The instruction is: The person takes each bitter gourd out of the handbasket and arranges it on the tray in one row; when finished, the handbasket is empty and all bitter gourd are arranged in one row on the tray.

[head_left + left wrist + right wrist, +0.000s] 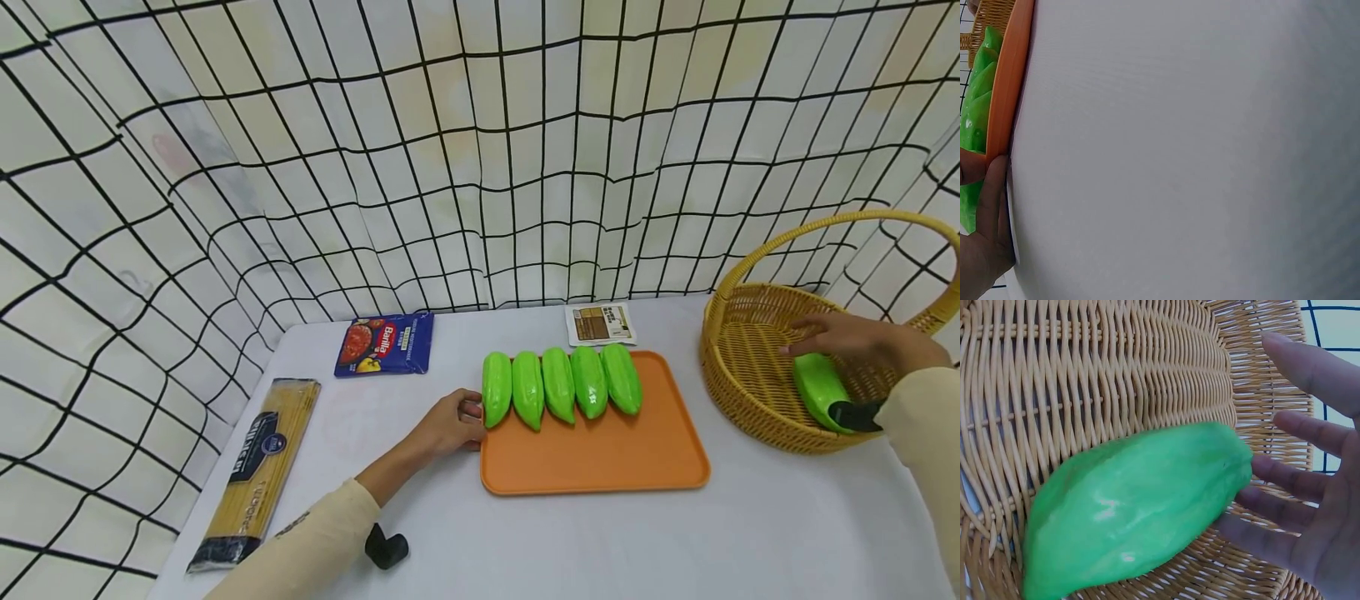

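Several glossy green papaya-like fruits (528, 388) lie side by side along the back of an orange tray (592, 462). My left hand (452, 423) holds the tray's left rim; in the left wrist view its thumb (971, 167) is over the rim and its fingers (991, 200) lie along the outer side. Inside a wicker basket (750, 367) on the right lies one more green papaya-like fruit (1141, 506). My right hand (1329, 500) is in the basket at the end of this fruit, fingers spread and extended, some fingertips at its surface.
A spaghetti pack (258, 471) lies on the left of the white table (600, 550). Behind are a blue Barilla pouch (385, 344) and a small white-and-brown packet (601, 324). The basket's tall handle (832, 221) arches above it. A black net (525, 167) hangs around the table.
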The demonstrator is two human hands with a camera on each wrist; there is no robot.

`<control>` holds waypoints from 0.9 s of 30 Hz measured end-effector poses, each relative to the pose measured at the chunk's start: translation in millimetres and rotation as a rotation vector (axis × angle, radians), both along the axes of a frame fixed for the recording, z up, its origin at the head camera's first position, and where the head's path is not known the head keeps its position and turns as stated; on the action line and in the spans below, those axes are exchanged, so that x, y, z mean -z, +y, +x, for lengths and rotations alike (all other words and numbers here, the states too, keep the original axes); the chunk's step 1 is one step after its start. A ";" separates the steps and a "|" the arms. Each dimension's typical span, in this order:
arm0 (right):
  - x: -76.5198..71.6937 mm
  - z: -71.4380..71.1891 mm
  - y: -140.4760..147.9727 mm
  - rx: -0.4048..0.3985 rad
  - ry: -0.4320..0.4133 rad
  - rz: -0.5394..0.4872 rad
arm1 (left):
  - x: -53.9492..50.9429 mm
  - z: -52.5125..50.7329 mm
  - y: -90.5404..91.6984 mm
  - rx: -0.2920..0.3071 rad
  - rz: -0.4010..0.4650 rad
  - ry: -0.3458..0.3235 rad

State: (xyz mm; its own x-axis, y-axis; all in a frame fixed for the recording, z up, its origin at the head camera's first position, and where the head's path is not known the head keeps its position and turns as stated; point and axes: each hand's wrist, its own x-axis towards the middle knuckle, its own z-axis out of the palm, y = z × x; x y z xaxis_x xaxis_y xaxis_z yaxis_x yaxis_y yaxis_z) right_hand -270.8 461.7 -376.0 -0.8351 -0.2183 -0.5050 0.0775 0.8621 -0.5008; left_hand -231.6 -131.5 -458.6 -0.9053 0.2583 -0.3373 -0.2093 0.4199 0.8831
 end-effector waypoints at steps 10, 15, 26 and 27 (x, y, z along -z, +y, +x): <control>2.2 3.3 9.9 -0.045 -0.020 -0.008 | 0.8 0.0 0.1 0.008 -0.002 0.002; 4.5 6.2 15.7 0.026 -0.141 -0.030 | -0.1 -0.4 -0.3 0.013 -0.012 0.003; 5.4 9.6 17.0 0.107 -0.272 -0.117 | 0.0 -0.8 -0.1 0.012 -0.017 0.002; 5.9 9.6 17.2 0.110 -0.275 -0.117 | -0.3 -0.6 0.0 0.012 -0.018 0.002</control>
State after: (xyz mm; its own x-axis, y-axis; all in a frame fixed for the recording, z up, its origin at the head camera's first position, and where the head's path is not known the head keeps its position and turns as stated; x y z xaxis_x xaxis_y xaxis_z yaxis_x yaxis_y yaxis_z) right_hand -261.2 478.9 -382.0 -0.6929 -0.2043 -0.6915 0.3132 0.7785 -0.5439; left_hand -232.2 -131.5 -458.3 -0.9028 0.2632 -0.3401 -0.2020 0.4386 0.8757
